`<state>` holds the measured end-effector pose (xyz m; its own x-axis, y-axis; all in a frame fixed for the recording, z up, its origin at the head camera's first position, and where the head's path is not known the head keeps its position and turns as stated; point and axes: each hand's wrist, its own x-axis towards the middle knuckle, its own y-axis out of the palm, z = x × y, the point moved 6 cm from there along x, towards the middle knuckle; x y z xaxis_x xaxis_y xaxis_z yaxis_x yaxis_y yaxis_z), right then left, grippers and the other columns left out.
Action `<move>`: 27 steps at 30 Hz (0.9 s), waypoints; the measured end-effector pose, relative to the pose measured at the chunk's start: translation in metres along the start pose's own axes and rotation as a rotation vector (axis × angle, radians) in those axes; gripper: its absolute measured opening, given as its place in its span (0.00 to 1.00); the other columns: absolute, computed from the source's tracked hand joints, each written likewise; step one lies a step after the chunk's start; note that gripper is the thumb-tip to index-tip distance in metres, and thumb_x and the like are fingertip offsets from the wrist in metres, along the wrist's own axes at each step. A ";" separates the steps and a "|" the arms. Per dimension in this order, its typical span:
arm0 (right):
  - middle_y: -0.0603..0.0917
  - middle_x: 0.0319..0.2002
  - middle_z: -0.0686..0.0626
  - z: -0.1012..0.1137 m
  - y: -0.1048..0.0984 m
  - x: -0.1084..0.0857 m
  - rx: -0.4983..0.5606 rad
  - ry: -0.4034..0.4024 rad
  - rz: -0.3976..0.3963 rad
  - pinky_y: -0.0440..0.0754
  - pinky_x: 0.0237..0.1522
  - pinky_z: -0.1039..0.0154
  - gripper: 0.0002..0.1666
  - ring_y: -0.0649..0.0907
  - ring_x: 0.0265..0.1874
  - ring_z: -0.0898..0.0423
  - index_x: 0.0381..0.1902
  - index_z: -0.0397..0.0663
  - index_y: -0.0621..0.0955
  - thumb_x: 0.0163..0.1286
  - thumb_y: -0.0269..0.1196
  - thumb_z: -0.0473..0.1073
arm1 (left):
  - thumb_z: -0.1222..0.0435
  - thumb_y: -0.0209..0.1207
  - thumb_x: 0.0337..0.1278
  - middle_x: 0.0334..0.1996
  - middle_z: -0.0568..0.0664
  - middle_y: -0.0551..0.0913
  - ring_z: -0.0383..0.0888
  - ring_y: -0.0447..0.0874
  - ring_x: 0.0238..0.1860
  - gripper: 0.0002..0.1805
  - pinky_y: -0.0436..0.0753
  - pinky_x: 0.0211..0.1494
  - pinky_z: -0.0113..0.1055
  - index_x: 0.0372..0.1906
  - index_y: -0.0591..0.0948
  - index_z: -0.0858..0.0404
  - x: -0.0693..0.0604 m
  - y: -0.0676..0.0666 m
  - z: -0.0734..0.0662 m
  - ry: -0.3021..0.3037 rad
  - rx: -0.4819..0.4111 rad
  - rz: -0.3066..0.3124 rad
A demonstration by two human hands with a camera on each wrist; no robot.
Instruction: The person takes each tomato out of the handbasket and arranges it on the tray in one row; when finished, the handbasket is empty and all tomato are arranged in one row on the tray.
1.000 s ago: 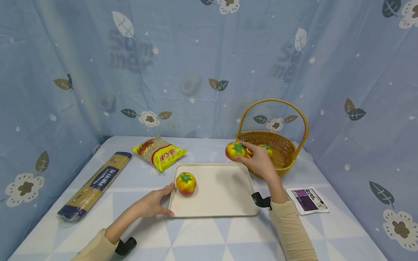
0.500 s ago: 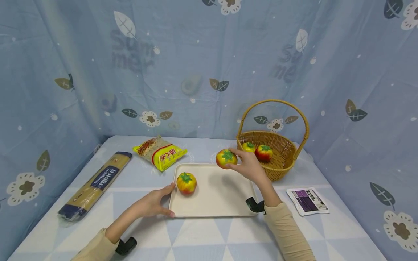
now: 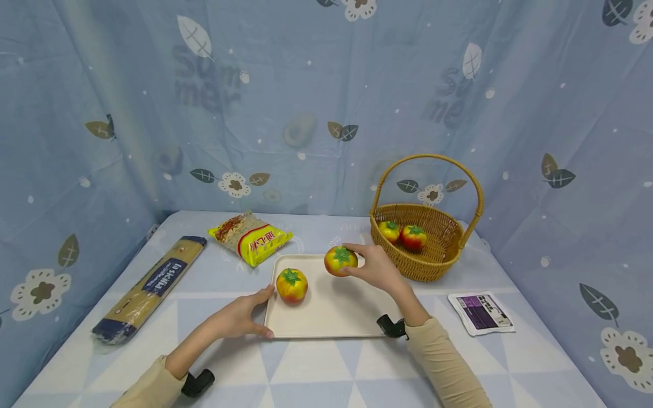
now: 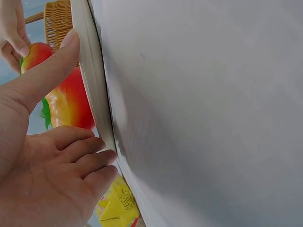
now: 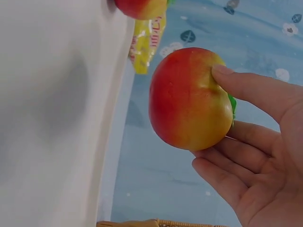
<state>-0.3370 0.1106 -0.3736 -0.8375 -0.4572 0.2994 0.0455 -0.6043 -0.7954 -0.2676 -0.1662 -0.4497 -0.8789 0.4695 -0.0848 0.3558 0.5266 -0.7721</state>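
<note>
The right hand (image 3: 378, 267) is pinching a red-yellow fruit (image 3: 339, 261) above the tray (image 3: 326, 317); the left hand (image 3: 238, 317), thumb and fingers apart, is touching the tray's left edge.

The right hand (image 3: 376, 267) has carried a fruit (image 3: 339, 260) from beside the basket (image 3: 424, 270) to above the tray (image 3: 326, 323), near its far edge.

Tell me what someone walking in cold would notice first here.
Most likely the glossy red-and-yellow fruit pinched in the person's right hand, held up near the far edge of the cream tray. Next, probably, a matching fruit on the tray's left side, beside the left hand. The wicker basket at the back right, with its tall arched handle and two more such fruits inside, would also stand out.
</note>
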 end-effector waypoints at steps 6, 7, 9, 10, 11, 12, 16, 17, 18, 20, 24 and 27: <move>0.83 0.54 0.44 0.002 0.016 -0.001 -0.013 0.013 0.064 0.79 0.55 0.51 0.32 0.81 0.53 0.47 0.59 0.42 0.79 0.57 0.73 0.47 | 0.52 0.76 0.36 0.71 0.66 0.57 0.62 0.56 0.71 0.59 0.60 0.71 0.54 0.72 0.58 0.73 -0.001 -0.001 -0.002 0.005 0.018 -0.002; 0.83 0.53 0.44 0.002 0.017 -0.001 -0.016 0.012 0.070 0.80 0.54 0.51 0.32 0.81 0.52 0.47 0.59 0.42 0.79 0.57 0.73 0.47 | 0.52 0.76 0.36 0.71 0.66 0.57 0.62 0.56 0.71 0.59 0.60 0.71 0.54 0.72 0.58 0.73 -0.002 -0.001 -0.003 0.005 0.020 -0.003; 0.83 0.52 0.44 0.003 0.022 -0.001 -0.021 0.005 0.083 0.80 0.53 0.51 0.32 0.81 0.51 0.48 0.58 0.42 0.80 0.57 0.73 0.46 | 0.52 0.76 0.36 0.71 0.66 0.57 0.62 0.56 0.70 0.59 0.60 0.71 0.55 0.72 0.58 0.73 -0.003 -0.002 -0.004 0.006 0.023 -0.003; 0.83 0.52 0.45 0.003 0.024 -0.001 -0.022 0.002 0.088 0.80 0.53 0.52 0.32 0.82 0.50 0.48 0.58 0.42 0.80 0.57 0.73 0.46 | 0.52 0.76 0.36 0.71 0.67 0.57 0.62 0.56 0.70 0.59 0.60 0.71 0.55 0.71 0.58 0.74 -0.003 -0.002 -0.004 0.008 0.023 -0.004; 0.84 0.52 0.44 0.003 0.025 -0.002 -0.018 0.001 0.094 0.80 0.53 0.52 0.32 0.82 0.50 0.48 0.58 0.41 0.80 0.56 0.73 0.46 | 0.52 0.76 0.36 0.71 0.67 0.57 0.62 0.56 0.70 0.59 0.60 0.71 0.55 0.71 0.58 0.73 -0.003 -0.002 -0.005 0.008 0.024 -0.005; 0.83 0.52 0.44 0.003 0.027 -0.002 -0.012 0.001 0.100 0.80 0.53 0.52 0.32 0.81 0.50 0.49 0.58 0.41 0.80 0.56 0.73 0.45 | 0.52 0.76 0.36 0.71 0.66 0.57 0.62 0.56 0.70 0.59 0.60 0.70 0.55 0.71 0.58 0.73 -0.003 -0.002 -0.005 0.007 0.025 -0.005; 0.82 0.55 0.43 0.004 0.035 -0.002 0.000 -0.006 0.131 0.78 0.57 0.52 0.31 0.80 0.54 0.48 0.58 0.39 0.79 0.57 0.73 0.42 | 0.52 0.76 0.37 0.71 0.66 0.57 0.62 0.56 0.70 0.58 0.60 0.70 0.54 0.72 0.58 0.73 -0.002 -0.002 -0.004 0.005 0.024 -0.003; 0.81 0.55 0.43 0.004 0.037 -0.002 0.003 -0.011 0.139 0.77 0.58 0.52 0.31 0.79 0.55 0.48 0.58 0.38 0.79 0.57 0.72 0.41 | 0.52 0.76 0.37 0.71 0.66 0.57 0.62 0.56 0.71 0.58 0.60 0.71 0.54 0.72 0.58 0.73 -0.002 -0.001 -0.004 0.003 0.023 -0.002; 0.81 0.56 0.42 0.004 0.039 -0.002 0.003 -0.015 0.146 0.76 0.59 0.53 0.31 0.79 0.56 0.48 0.58 0.37 0.78 0.57 0.72 0.40 | 0.52 0.76 0.37 0.71 0.66 0.57 0.62 0.56 0.70 0.58 0.60 0.70 0.55 0.72 0.58 0.73 -0.002 -0.001 -0.004 0.005 0.025 -0.002; 0.81 0.56 0.41 0.006 0.042 -0.002 0.005 -0.029 0.155 0.75 0.60 0.52 0.30 0.78 0.57 0.47 0.58 0.36 0.78 0.57 0.72 0.39 | 0.53 0.76 0.37 0.71 0.66 0.57 0.62 0.56 0.71 0.58 0.60 0.71 0.54 0.72 0.58 0.73 -0.002 -0.001 -0.003 0.004 0.022 -0.001; 0.82 0.54 0.41 0.006 0.047 -0.002 0.003 -0.034 0.153 0.76 0.60 0.54 0.30 0.79 0.56 0.47 0.57 0.36 0.79 0.56 0.72 0.38 | 0.53 0.76 0.36 0.71 0.65 0.57 0.61 0.56 0.71 0.58 0.60 0.71 0.54 0.71 0.59 0.73 -0.001 0.000 -0.002 0.007 0.017 -0.004; 0.82 0.54 0.41 0.006 0.051 -0.002 0.004 -0.034 0.153 0.76 0.59 0.55 0.30 0.79 0.55 0.48 0.57 0.36 0.79 0.56 0.72 0.37 | 0.53 0.76 0.36 0.71 0.65 0.57 0.61 0.56 0.71 0.58 0.60 0.71 0.53 0.71 0.59 0.73 0.000 0.000 -0.001 0.005 0.014 -0.006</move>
<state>-0.3302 0.0770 -0.4113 -0.8017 -0.5659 0.1924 0.1733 -0.5281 -0.8313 -0.2670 -0.1658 -0.4490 -0.8794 0.4698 -0.0771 0.3460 0.5193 -0.7814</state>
